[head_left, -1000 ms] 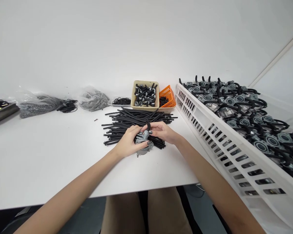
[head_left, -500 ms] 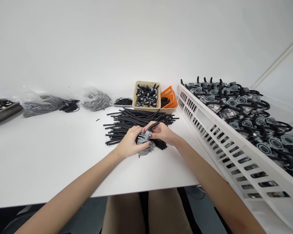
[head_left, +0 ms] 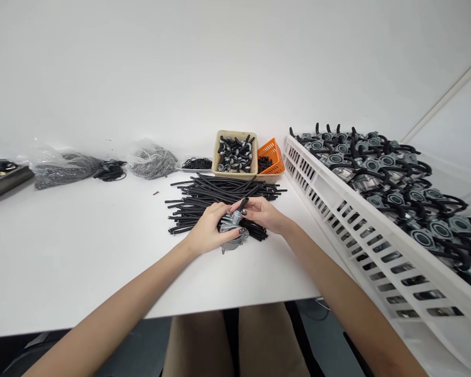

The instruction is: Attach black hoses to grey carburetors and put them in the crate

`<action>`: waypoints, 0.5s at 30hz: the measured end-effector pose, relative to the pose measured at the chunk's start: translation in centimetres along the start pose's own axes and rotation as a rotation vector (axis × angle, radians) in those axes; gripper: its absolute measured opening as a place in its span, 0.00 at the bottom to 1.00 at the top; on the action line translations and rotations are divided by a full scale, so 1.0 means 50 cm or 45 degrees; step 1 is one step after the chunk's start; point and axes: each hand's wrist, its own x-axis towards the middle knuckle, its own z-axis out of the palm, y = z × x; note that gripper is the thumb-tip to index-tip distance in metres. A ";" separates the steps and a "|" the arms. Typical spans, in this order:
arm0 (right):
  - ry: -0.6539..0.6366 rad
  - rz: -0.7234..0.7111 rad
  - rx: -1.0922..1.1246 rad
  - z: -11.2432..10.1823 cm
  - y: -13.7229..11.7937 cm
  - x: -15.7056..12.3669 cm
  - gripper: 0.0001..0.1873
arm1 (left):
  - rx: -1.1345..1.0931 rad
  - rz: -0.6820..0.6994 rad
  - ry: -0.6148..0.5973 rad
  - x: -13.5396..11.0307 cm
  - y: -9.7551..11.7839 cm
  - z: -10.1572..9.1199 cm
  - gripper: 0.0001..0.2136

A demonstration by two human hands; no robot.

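Observation:
A grey metal carburetor (head_left: 232, 238) is held just above or on the white table, in front of a pile of black rubber hoses (head_left: 204, 189). My left hand (head_left: 209, 228) wraps around its body from the left, thumb across the front. At its top is a metal cap with a short black rubber boot (head_left: 243, 204) sticking up to the right. My right hand (head_left: 264, 213) pinches this cap between thumb and fingers. The fingertips behind the carburetor are partly hidden.
A white slotted crate (head_left: 337, 220) full of carburetors with hoses stands at the right. Behind the hoses are a beige bin (head_left: 215, 170) of black-and-metal caps and an orange basket (head_left: 277, 166). Plastic bags (head_left: 153, 159) of small metal parts and a metal tray (head_left: 13, 183) lie left.
The black boot on the cap has turned from pointing right to standing more upright. My right fingers have shifted slightly around it; my left hand stays on the carburetor.

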 end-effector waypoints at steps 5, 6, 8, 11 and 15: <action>0.054 -0.030 0.002 0.002 0.001 0.002 0.18 | 0.000 -0.003 0.003 0.001 -0.002 0.001 0.18; 0.016 -0.029 0.006 0.002 0.001 0.001 0.19 | 0.004 -0.001 0.008 0.001 -0.002 0.001 0.18; -0.045 -0.015 -0.002 0.001 0.001 0.001 0.19 | 0.009 0.008 0.014 0.001 -0.003 0.001 0.18; 0.017 -0.012 -0.045 0.001 0.003 0.003 0.18 | 0.001 0.019 -0.001 0.001 -0.004 0.001 0.19; 0.031 -0.032 -0.020 0.001 0.002 0.002 0.18 | 0.008 0.018 0.002 0.001 -0.005 0.001 0.17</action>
